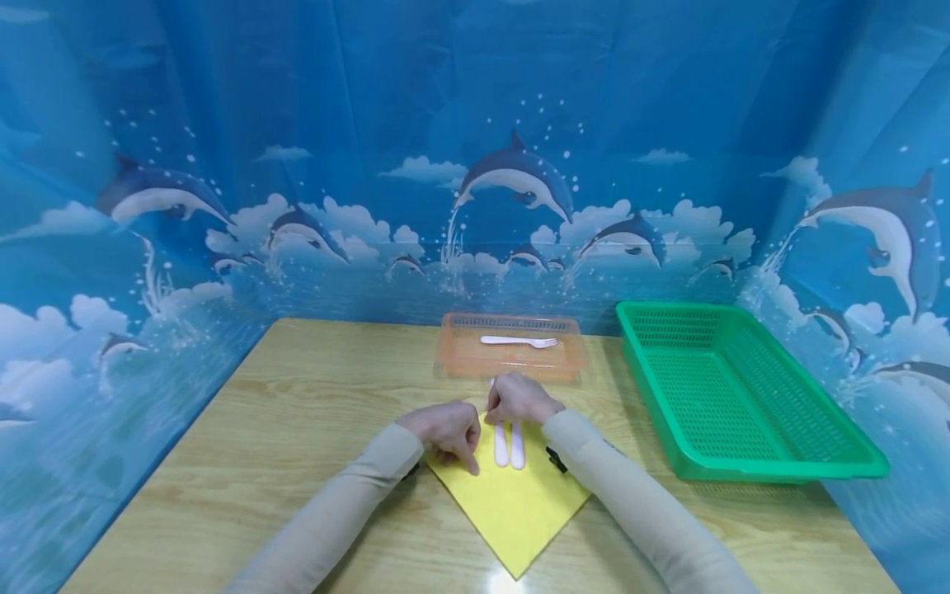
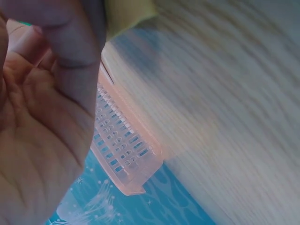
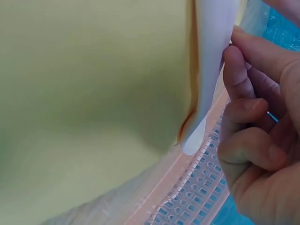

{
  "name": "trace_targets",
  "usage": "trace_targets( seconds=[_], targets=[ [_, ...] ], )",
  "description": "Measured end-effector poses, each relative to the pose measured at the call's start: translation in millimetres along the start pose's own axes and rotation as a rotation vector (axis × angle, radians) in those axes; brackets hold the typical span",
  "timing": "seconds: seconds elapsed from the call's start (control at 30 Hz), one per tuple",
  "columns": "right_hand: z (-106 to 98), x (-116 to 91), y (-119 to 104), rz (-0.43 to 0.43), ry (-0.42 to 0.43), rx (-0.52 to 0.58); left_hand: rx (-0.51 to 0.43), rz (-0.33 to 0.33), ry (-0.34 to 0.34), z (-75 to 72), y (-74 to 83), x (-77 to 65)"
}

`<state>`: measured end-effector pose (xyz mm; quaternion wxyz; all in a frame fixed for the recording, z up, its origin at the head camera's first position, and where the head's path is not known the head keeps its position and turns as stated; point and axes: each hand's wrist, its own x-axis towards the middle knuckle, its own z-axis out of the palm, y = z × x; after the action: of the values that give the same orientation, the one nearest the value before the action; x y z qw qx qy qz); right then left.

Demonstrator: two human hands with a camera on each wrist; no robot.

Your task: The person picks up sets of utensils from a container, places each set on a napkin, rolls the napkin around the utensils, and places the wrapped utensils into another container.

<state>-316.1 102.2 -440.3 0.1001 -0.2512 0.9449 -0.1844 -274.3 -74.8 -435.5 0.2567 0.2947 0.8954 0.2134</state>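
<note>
A yellow square cloth (image 1: 519,511) lies on the table with one corner toward me. On it, two white pieces of cutlery (image 1: 501,445) lie side by side, handles toward me. My right hand (image 1: 519,398) covers their far parts. In the right wrist view, its thumb and index finger pinch at the side of the white cutlery (image 3: 213,51), the other fingers curled. My left hand (image 1: 449,426) rests over the cloth's left part, one digit stretched down onto it. In the left wrist view, the palm faces the camera and a cloth edge (image 2: 126,18) shows beyond a finger.
Behind the hands stands an orange see-through basket (image 1: 512,367) with a white fork (image 1: 519,341) across it. A large green basket (image 1: 731,396) stands on the right. A blue dolphin-print sheet (image 1: 371,165) hangs around the wooden table (image 1: 260,412).
</note>
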Motion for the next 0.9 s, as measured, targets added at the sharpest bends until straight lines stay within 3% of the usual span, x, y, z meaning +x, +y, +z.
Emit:
trace_targets(
  seconds=[0.5,0.7,0.9],
  targets=[
    [-2.6,-2.1,1.9,0.014,-0.018,0.042,-0.037,0.003,-0.011,0.2,-2.1,0.2],
    [-9.3,-0.7,5.5,-0.011,0.083,0.125,-0.080,0.016,-0.025,-2.0,-4.7,0.0],
    [-13.7,0.8,8.7,0.017,0.219,0.156,-0.072,0.040,0.013,-4.9,-8.7,0.6]
  ],
)
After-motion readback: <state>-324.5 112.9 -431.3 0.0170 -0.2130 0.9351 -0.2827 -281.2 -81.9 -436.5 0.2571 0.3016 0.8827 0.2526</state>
